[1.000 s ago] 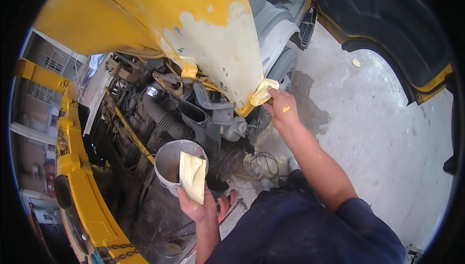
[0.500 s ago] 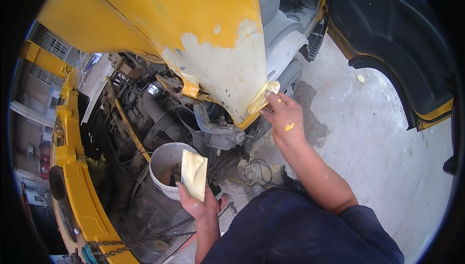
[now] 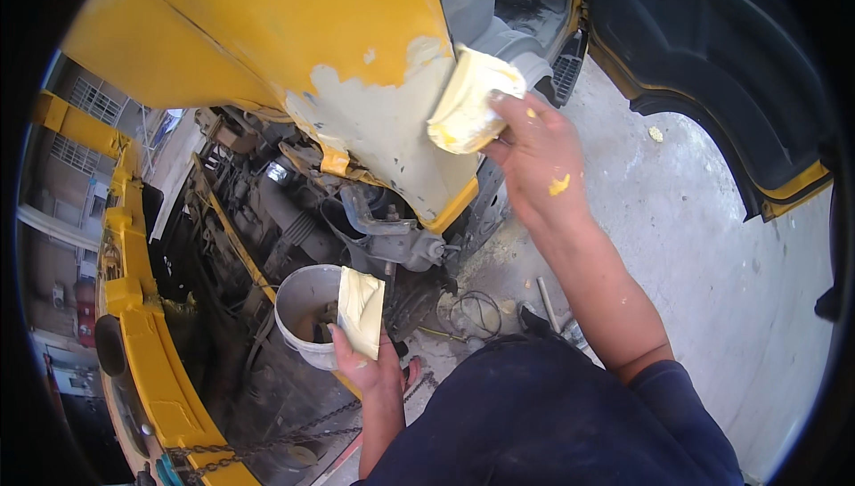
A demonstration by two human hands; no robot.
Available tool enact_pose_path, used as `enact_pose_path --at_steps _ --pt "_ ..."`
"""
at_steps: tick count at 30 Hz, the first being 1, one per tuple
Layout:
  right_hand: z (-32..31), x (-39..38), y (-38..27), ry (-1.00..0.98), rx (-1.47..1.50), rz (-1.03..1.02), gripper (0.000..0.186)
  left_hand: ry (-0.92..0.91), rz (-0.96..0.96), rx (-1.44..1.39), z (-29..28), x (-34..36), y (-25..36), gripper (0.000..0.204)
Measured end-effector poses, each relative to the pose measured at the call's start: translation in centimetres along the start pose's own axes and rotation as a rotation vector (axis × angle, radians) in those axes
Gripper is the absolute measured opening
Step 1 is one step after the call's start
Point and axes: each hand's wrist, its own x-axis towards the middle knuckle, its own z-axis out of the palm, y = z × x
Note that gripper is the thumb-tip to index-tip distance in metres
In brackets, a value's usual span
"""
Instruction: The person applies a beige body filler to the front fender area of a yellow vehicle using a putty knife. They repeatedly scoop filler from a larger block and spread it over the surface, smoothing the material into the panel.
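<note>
My right hand [image 3: 534,152] grips a putty-smeared spreader [image 3: 465,103] and presses it flat on the pale filler patch [image 3: 374,134] of a yellow car fender [image 3: 267,23], near the patch's upper right edge. Yellow flecks dot the back of that hand. My left hand [image 3: 370,366] is low down and holds a flat board coated with cream putty [image 3: 360,310], tilted upright. It hovers beside a grey bucket [image 3: 298,303] that stands under the fender.
The open engine bay [image 3: 267,210] with hoses and metal parts lies below the fender. A yellow bumper piece [image 3: 134,334] runs down the left. An open black-lined car door [image 3: 712,67] stands at upper right over a concrete floor [image 3: 712,272]. Wire coils [image 3: 472,312] lie near my knee.
My right hand has climbed from the fender's lower tip to the upper right of the filler patch. The view has closed in on the fender. My left hand has kept the putty board by the bucket.
</note>
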Motion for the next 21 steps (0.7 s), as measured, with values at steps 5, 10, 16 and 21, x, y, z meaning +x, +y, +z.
enact_pose_path --at_steps 5,10,16,21 --pt "-8.6 -0.4 7.0 0.17 -0.237 0.133 0.031 -0.014 0.018 0.004 -1.2 -0.4 -0.2 0.054" --pt "-10.8 -2.5 14.1 0.246 -0.131 0.359 0.031 0.018 0.027 0.036 -1.6 -1.0 0.4 0.052" --pt "-8.8 -1.8 15.5 0.238 -0.049 0.361 0.026 0.031 0.055 0.049 -2.3 -1.6 0.8 0.055" --pt "-6.6 -1.6 12.3 0.165 -0.013 0.353 0.027 0.062 0.081 0.043 -1.5 -2.2 0.1 0.056"
